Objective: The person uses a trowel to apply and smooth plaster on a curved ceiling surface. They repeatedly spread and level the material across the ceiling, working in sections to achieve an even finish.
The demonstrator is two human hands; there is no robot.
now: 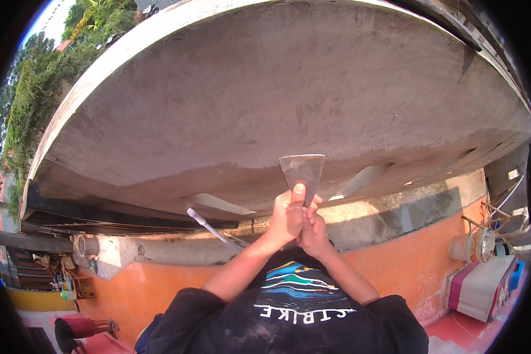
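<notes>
A putty knife (302,169) with a wide, flat metal blade is held up in front of a grey plastered wall (265,94). My left hand (286,218) is closed on it, the thumb pressed along the lower blade. Just below and to the right, my right hand (314,235) is closed too, its fingers against the left hand where the handle would be. The handle itself is hidden by my hands. Whether the blade's edge touches the wall, I cannot tell.
Slanted openings (363,180) cut through the lower wall. A pale stick (209,227) rises left of my forearms. Buckets (472,245) and a covered box-like thing (481,287) stand at right; another bucket (87,245) is at left. A person (82,327) appears at lower left.
</notes>
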